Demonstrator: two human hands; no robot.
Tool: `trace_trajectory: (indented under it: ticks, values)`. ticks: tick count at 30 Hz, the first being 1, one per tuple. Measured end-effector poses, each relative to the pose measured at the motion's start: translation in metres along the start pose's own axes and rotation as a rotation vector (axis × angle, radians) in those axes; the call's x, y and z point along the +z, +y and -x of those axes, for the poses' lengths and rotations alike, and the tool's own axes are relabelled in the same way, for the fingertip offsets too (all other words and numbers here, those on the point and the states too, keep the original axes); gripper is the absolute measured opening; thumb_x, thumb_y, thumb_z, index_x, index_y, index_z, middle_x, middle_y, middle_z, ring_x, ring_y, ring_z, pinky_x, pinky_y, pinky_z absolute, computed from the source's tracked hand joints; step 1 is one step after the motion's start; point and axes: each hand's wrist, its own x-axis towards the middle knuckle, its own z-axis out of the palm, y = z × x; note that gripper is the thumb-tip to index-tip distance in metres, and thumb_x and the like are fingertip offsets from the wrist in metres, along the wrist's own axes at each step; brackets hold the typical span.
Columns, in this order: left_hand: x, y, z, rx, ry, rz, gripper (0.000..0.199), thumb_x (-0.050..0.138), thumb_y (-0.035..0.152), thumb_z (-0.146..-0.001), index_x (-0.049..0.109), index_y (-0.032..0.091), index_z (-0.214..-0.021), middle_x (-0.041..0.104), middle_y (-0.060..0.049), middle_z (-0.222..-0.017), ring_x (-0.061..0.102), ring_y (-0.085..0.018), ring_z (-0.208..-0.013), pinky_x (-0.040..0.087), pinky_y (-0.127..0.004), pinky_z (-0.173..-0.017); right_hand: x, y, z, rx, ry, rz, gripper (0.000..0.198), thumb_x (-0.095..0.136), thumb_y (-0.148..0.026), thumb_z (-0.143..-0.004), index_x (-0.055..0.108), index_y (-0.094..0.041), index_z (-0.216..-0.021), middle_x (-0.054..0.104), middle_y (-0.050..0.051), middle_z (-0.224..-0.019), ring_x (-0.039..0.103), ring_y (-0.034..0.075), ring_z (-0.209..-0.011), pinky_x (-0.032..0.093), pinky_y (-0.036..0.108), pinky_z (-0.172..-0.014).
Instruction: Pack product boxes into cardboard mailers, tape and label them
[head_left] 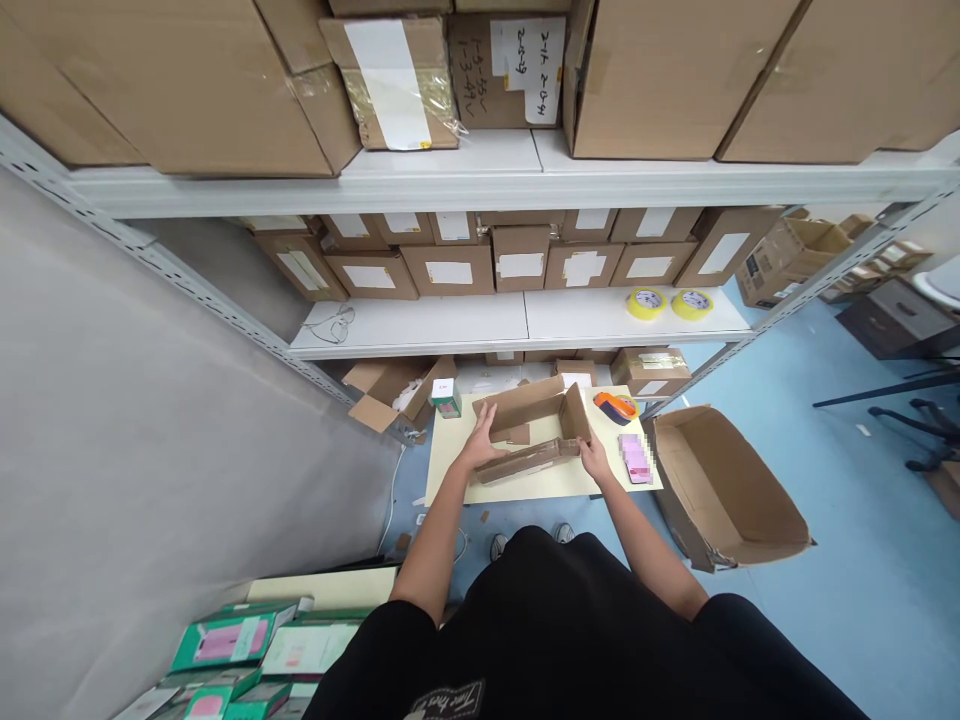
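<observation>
Both ends of open brown rectangular cardboard box (529, 460) held over pale-yellow table (450, 460), probably for steadiness: left hand (477, 446) spread, clasping left end; right hand (593, 457) pinching near-right corner.

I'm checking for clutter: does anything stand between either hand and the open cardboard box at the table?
Nothing visible does: the left hand and right hand both touch the cardboard box, at opposite ends. The green-and-white carton stands to its left and the pink item lies to its right, outside both grips.
</observation>
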Motion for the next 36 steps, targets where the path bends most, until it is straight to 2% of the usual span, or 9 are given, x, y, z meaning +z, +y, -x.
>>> trace_trajectory:
  ticks: [4, 11, 15, 20, 22, 25, 30, 33, 36]
  values:
    - [0.002, 0.000, -0.018, -0.012, -0.080, -0.173, 0.147, 0.097, 0.061, -0.056, 0.014, 0.030, -0.173, -0.012, -0.014, -0.179, 0.009, -0.045, -0.164, 0.023, -0.054, -0.131, -0.007, -0.004, 0.007, 0.002, -0.127, -0.035, 0.078, 0.065, -0.050, -0.085, 0.052, -0.029, -0.159, 0.047, 0.003, -0.167, 0.042, 0.029, -0.155, 0.031, 0.046, -0.129]
    - [0.017, -0.001, -0.023, -0.043, -0.165, -0.292, 0.152, 0.097, 0.067, -0.049, 0.014, 0.035, -0.172, -0.014, -0.010, -0.179, -0.010, -0.045, -0.163, 0.017, -0.063, -0.130, -0.012, -0.011, 0.009, 0.228, -0.316, -0.041, 0.068, 0.078, -0.069, -0.079, 0.074, -0.031, -0.136, 0.041, 0.005, -0.170, 0.026, 0.034, -0.163, 0.020, 0.051, -0.132]
    - [0.017, -0.002, -0.022, -0.054, -0.038, -0.275, 0.132, 0.094, 0.056, -0.061, 0.025, 0.031, -0.170, 0.001, -0.011, -0.180, 0.005, -0.043, -0.165, 0.020, -0.059, -0.131, -0.005, -0.015, 0.007, 0.291, -0.259, -0.017, 0.072, 0.078, -0.073, -0.078, 0.075, -0.029, -0.135, 0.049, 0.008, -0.165, 0.032, 0.033, -0.160, 0.019, 0.049, -0.133]
    - [0.000, -0.026, -0.006, -0.155, 0.262, -0.129, 0.062, 0.069, 0.041, -0.089, 0.061, 0.024, -0.148, 0.060, -0.013, -0.152, 0.043, -0.033, -0.152, 0.030, -0.050, -0.129, -0.003, -0.017, 0.011, 0.341, -0.249, -0.070, 0.075, 0.073, -0.075, -0.082, 0.071, -0.028, -0.141, 0.052, 0.008, -0.163, 0.040, 0.034, -0.156, 0.023, 0.053, -0.132]
    - [-0.006, -0.042, 0.007, -0.222, 0.317, -0.074, 0.058, 0.067, 0.042, -0.090, 0.063, 0.026, -0.145, 0.062, -0.012, -0.149, 0.048, -0.032, -0.148, 0.033, -0.049, -0.128, -0.005, -0.015, 0.014, 0.322, -0.284, -0.086, 0.077, 0.077, -0.072, -0.080, 0.069, -0.030, -0.143, 0.050, 0.008, -0.165, 0.038, 0.035, -0.157, 0.024, 0.055, -0.131]
    - [-0.008, -0.062, 0.025, -0.212, 0.295, 0.014, 0.070, 0.070, 0.046, -0.088, 0.053, 0.029, -0.154, 0.052, -0.010, -0.161, 0.042, -0.030, -0.154, 0.031, -0.047, -0.129, -0.009, -0.012, 0.017, 0.289, -0.324, -0.101, 0.081, 0.085, -0.065, -0.074, 0.066, -0.033, -0.146, 0.048, 0.007, -0.166, 0.039, 0.037, -0.156, 0.029, 0.056, -0.129]
    - [0.000, -0.065, 0.029, -0.252, 0.300, 0.102, 0.077, 0.074, 0.056, -0.087, 0.049, 0.030, -0.156, 0.038, -0.012, -0.170, 0.030, -0.032, -0.160, 0.039, -0.047, -0.122, -0.009, -0.011, 0.018, 0.290, -0.321, -0.084, 0.079, 0.084, -0.055, -0.074, 0.064, -0.032, -0.148, 0.050, 0.007, -0.165, 0.039, 0.038, -0.156, 0.030, 0.057, -0.128]
    - [-0.001, -0.055, 0.012, -0.276, 0.340, 0.144, 0.069, 0.069, 0.057, -0.091, 0.052, 0.028, -0.152, 0.048, -0.012, -0.164, 0.041, -0.031, -0.154, 0.045, -0.045, -0.117, -0.010, -0.013, 0.017, 0.310, -0.329, -0.091, 0.078, 0.082, -0.049, -0.074, 0.064, -0.033, -0.148, 0.051, 0.007, -0.164, 0.042, 0.038, -0.154, 0.033, 0.057, -0.126]
    - [-0.010, -0.042, -0.014, -0.338, 0.402, 0.141, 0.052, 0.063, 0.057, -0.095, 0.064, 0.024, -0.136, 0.066, -0.014, -0.143, 0.059, -0.029, -0.137, 0.048, -0.040, -0.112, -0.010, -0.016, 0.015, 0.330, -0.323, -0.089, 0.081, 0.084, -0.044, -0.070, 0.065, -0.031, -0.147, 0.052, 0.009, -0.163, 0.046, 0.040, -0.151, 0.035, 0.058, -0.125]
